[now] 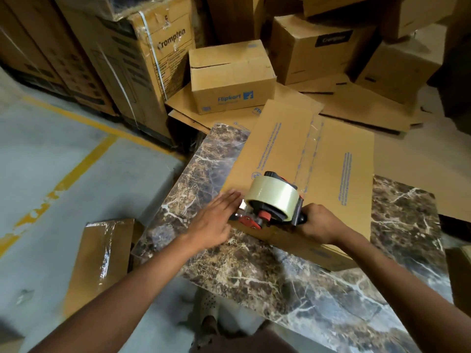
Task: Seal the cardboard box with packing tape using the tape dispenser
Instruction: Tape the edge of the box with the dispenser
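Fingers [229, 197] of the left hand [215, 220] lie straight and flat at the near corner of the cardboard box [331, 161], holding nothing, just beside the tape dispenser [271, 201]. The right hand [319, 221] is curled tight round its handle, and the box sits on the marble table [280, 276] with 1 clear strip of tape [309, 154] down the seam. Risk: a crooked cut leaves a loose tail, or the blade nicks those fingers. Readable: "Flipkart" on the small box [230, 80] behind, "Crompton" on the tall carton [142, 59].
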Tool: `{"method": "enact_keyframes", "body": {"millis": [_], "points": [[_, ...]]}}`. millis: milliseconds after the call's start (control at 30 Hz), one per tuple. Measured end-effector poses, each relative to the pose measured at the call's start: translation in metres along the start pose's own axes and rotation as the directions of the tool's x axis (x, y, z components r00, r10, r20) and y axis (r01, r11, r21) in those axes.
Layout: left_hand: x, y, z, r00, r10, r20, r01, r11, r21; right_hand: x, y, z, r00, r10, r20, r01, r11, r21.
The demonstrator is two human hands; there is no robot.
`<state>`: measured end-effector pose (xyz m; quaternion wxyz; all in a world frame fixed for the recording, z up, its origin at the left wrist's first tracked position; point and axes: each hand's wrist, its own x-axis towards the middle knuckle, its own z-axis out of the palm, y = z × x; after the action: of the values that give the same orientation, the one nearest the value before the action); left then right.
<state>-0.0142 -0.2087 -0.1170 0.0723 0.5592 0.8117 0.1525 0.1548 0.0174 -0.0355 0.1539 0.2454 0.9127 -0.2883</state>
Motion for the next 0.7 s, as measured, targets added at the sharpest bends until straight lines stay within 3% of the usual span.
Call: {"method": "enact_keyframes", "body": {"millis": [267, 467, 600, 700], "points": [[-0.002, -0.004, -0.001, 0.996, -0.030, 0.082, 0.023, 0.996, 0.086, -0.009, 0.029, -0.005, 0.999, -0.030, 0.019, 0.030, 0.998, -0.047], [-0.002, 0.011, -0.003, 0.996, -0.076, 0.048, 0.070, 0.990, 0.118, -0.030, 0.069, -0.009, 0.997, -0.075, -0.005, 0.075, 0.997, -0.019], [0.000, 0.039, 0.002, 0.985, -0.151, 0.081, 0.127, 0.962, 0.243, -0.030, 0.071, -0.011, 0.994, -0.107, -0.007, 0.107, 0.994, 0.020], [0.010, 0.067, 0.010, 0.990, -0.119, 0.080, 0.100, 0.972, 0.214, -0.027, 0.074, -0.011, 0.995, -0.099, -0.002, 0.099, 0.994, 0.036]]}}
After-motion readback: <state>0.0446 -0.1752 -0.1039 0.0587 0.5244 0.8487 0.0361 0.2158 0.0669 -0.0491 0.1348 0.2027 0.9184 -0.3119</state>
